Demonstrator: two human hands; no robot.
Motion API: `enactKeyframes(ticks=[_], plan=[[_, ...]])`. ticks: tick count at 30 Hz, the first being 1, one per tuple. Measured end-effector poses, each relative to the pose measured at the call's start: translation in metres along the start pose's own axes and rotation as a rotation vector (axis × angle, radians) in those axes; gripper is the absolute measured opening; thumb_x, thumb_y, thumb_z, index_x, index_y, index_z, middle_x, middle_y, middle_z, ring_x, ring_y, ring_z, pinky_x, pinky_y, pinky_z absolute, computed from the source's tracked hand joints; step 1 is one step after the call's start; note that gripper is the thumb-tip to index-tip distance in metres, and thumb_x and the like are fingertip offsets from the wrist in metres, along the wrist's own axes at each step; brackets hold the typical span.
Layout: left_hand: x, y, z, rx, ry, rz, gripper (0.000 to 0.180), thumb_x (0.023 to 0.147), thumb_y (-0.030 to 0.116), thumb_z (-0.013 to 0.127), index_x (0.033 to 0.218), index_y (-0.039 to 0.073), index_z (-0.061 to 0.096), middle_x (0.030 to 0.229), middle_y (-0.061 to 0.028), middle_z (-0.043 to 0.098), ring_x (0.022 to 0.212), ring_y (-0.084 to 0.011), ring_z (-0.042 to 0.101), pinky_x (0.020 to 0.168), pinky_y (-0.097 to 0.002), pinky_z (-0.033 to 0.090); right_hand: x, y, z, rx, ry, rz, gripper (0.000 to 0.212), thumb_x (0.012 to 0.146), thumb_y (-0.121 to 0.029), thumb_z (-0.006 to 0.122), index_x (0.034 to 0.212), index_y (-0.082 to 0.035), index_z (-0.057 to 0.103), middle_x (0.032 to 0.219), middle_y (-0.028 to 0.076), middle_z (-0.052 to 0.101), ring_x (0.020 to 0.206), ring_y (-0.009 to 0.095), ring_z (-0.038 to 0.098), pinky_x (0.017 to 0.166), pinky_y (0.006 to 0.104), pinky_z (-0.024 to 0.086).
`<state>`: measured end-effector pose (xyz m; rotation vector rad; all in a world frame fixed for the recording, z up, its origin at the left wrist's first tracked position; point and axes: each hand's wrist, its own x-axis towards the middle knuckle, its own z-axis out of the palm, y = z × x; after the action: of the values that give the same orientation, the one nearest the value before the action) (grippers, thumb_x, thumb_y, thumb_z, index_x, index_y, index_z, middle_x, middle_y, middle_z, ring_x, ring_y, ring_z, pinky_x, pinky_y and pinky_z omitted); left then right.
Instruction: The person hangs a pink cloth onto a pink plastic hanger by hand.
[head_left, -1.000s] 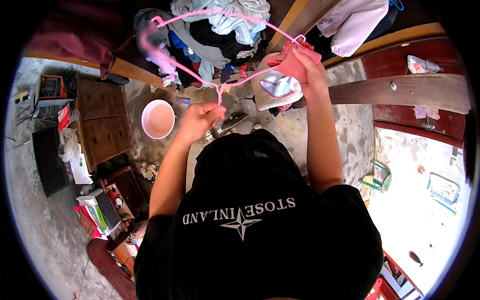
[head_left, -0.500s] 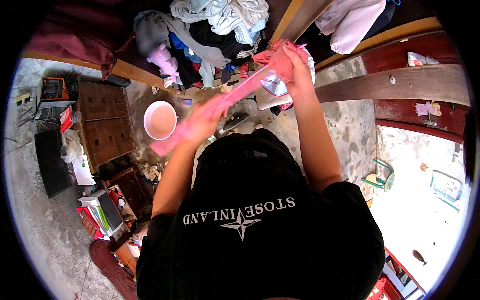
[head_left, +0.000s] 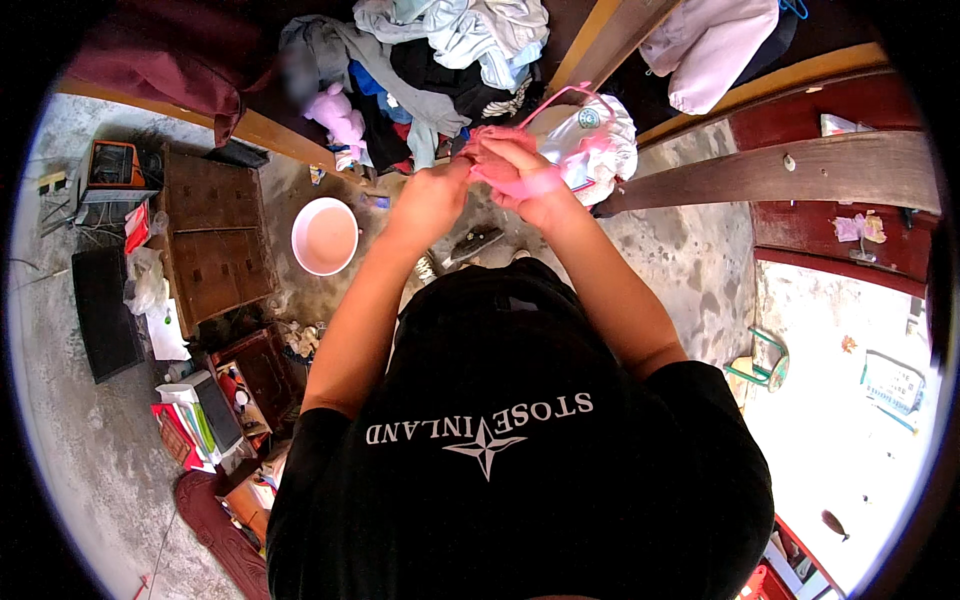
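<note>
My left hand (head_left: 432, 208) and my right hand (head_left: 532, 182) are close together in front of me, both closed on a bunched pink cloth (head_left: 490, 143). Its weave and exact kind cannot be made out. A thin pink strap (head_left: 556, 98) loops up from it, and a blurred pink part hangs beside my right hand. Just beyond the right hand lies a white garment (head_left: 610, 150) with a small round emblem. A heap of clothes (head_left: 440, 75) in grey, black, white and blue lies past my hands, with a pink plush toy (head_left: 338, 118) at its left.
A white tub (head_left: 325, 236) stands on the floor to my left, near a brown wooden cabinet (head_left: 215, 230). A wooden beam (head_left: 760, 172) runs across on the right. A green-framed stool (head_left: 765, 362) stands farther right, by the bright doorway.
The pink strip that was stretched between my hands is gathered up. My right hand has come down and left, and my left hand has moved up and right to meet it.
</note>
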<state>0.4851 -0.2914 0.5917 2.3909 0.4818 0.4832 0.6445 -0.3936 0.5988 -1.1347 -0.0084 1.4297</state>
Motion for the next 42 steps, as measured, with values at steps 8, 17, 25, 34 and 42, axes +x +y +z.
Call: enactKeyframes(ticks=[8, 17, 25, 34, 42], plan=[[-0.029, 0.018, -0.012, -0.303, -0.019, -0.232, 0.024, 0.099, 0.022, 0.063, 0.089, 0.002, 0.072, 0.065, -0.0080, 0.067, 0.057, -0.0198, 0.065, 0.056, -0.0342, 0.051, 0.025, -0.057, -0.063, 0.044, 0.055, -0.394, 0.038, 0.088, -0.039, 0.072, 0.114, -0.012, 0.065, 0.109, 0.008, 0.073, 0.095, 0.016, 0.069, 0.055, 0.0215, 0.038], [-0.010, 0.014, 0.000, -0.420, -0.051, -0.356, 0.030, 0.102, 0.027, 0.059, 0.089, 0.002, 0.069, 0.061, -0.0026, 0.061, 0.053, -0.0097, 0.056, 0.053, -0.0270, 0.046, -0.004, -0.042, -0.016, -0.117, -0.072, -0.142, 0.033, 0.085, -0.039, 0.076, 0.113, -0.023, 0.066, 0.109, -0.003, 0.072, 0.097, 0.009, 0.065, 0.075, 0.0279, 0.038], [0.005, 0.013, 0.006, -0.136, -0.028, -0.110, 0.027, 0.099, 0.024, 0.061, 0.086, 0.001, 0.067, 0.061, -0.0128, 0.064, 0.057, -0.0292, 0.067, 0.057, -0.0389, 0.052, 0.010, -0.007, -0.008, -0.094, -0.041, -0.095, 0.030, 0.084, -0.041, 0.075, 0.110, -0.028, 0.068, 0.103, -0.006, 0.071, 0.091, 0.005, 0.062, 0.069, 0.0298, 0.038], [-0.025, 0.015, -0.017, -0.654, -0.189, -0.493, 0.028, 0.103, 0.024, 0.057, 0.088, 0.003, 0.069, 0.063, 0.0016, 0.062, 0.056, -0.0051, 0.052, 0.054, -0.0246, 0.044, 0.012, -0.074, -0.064, -0.003, 0.055, -0.336, 0.033, 0.090, -0.022, 0.073, 0.117, -0.006, 0.064, 0.104, 0.012, 0.074, 0.093, 0.023, 0.073, 0.073, 0.0305, 0.056], [0.002, 0.008, 0.002, -0.206, -0.079, -0.256, 0.029, 0.098, 0.026, 0.063, 0.085, 0.002, 0.069, 0.061, -0.0115, 0.065, 0.056, -0.0247, 0.066, 0.058, -0.0360, 0.052, 0.013, -0.013, -0.007, -0.209, -0.223, -0.126, 0.040, 0.085, -0.033, 0.079, 0.119, -0.013, 0.069, 0.111, 0.002, 0.071, 0.098, 0.013, 0.067, 0.076, 0.0284, 0.051]])
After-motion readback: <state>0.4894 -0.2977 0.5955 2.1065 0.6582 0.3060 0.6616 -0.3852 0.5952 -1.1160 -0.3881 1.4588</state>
